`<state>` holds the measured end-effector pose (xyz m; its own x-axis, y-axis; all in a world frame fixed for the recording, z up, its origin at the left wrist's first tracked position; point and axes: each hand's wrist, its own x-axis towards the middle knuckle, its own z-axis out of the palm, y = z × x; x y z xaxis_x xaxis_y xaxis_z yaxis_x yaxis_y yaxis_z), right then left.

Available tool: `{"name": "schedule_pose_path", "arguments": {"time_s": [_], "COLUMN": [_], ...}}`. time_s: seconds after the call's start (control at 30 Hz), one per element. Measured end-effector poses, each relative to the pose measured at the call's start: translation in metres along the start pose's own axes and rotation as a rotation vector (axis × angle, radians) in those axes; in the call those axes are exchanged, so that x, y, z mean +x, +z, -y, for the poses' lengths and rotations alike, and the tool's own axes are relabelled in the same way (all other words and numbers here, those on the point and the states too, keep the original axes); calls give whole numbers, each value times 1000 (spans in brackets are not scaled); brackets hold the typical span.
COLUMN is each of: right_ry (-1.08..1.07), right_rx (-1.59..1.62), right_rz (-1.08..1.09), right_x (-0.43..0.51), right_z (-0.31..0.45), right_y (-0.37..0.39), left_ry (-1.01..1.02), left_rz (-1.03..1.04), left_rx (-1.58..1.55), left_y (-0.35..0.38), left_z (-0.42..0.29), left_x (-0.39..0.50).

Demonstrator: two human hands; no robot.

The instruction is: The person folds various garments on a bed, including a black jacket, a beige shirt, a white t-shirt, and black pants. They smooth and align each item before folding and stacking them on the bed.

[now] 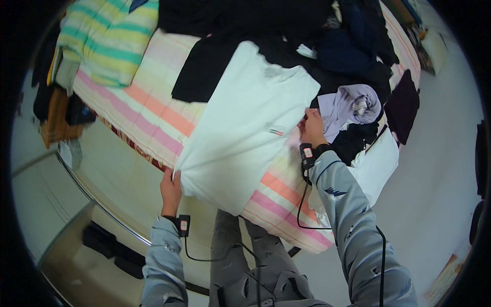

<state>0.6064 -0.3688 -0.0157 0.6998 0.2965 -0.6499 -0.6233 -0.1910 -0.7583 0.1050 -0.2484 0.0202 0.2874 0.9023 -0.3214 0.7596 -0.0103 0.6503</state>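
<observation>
A white T-shirt (238,126) with a small chest print lies spread over the near side of a bed, its neckline away from me and its hem hanging toward my legs. My left hand (171,188) pinches the shirt's lower left corner at the bed's edge. At the shirt's right side, near the sleeve, my right hand (311,126) grips the fabric edge; its fingertips are partly hidden. Just right of that hand rests a crumpled lilac garment (349,107). Black clothing (199,73) lies beneath and beyond the shirt's upper part.
The bed bears a striped sheet (153,111). A folded green and yellow striped quilt (111,42) lies at the far left. More dark clothes and a white garment (378,165) are at the right. Cables run from both wrist devices. A glossy panel (53,199) stands at left.
</observation>
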Motion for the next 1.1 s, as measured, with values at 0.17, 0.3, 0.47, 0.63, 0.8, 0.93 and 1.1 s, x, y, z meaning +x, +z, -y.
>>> {"name": "schedule_pose_path", "arguments": {"time_s": [0.17, 0.3, 0.47, 0.63, 0.8, 0.93, 1.1], "right_ry": [101, 103, 108, 157, 242, 265, 281], "right_rx": [153, 66, 39, 33, 68, 17, 25], "right_rz": [137, 32, -72, -165, -237, -333, -375], "right_x": [-5, -8, -3, 7, 15, 19, 24], "right_z": [13, 23, 25, 27, 30, 30, 30], "right_y": [-1, 8, 13, 14, 17, 22, 26], "left_ry": [64, 218, 555, 808, 785, 776, 714], "left_rz": [-53, 33, 53, 126, 550, 670, 760], "left_rx": [-7, -110, 2, 337, 746, 45, 235], "left_y": [1, 19, 65, 108, 121, 120, 120], "left_z": [-30, -110, -219, -292, -344, -356, -339], "left_x": [23, 100, 207, 281, 323, 345, 367]}}
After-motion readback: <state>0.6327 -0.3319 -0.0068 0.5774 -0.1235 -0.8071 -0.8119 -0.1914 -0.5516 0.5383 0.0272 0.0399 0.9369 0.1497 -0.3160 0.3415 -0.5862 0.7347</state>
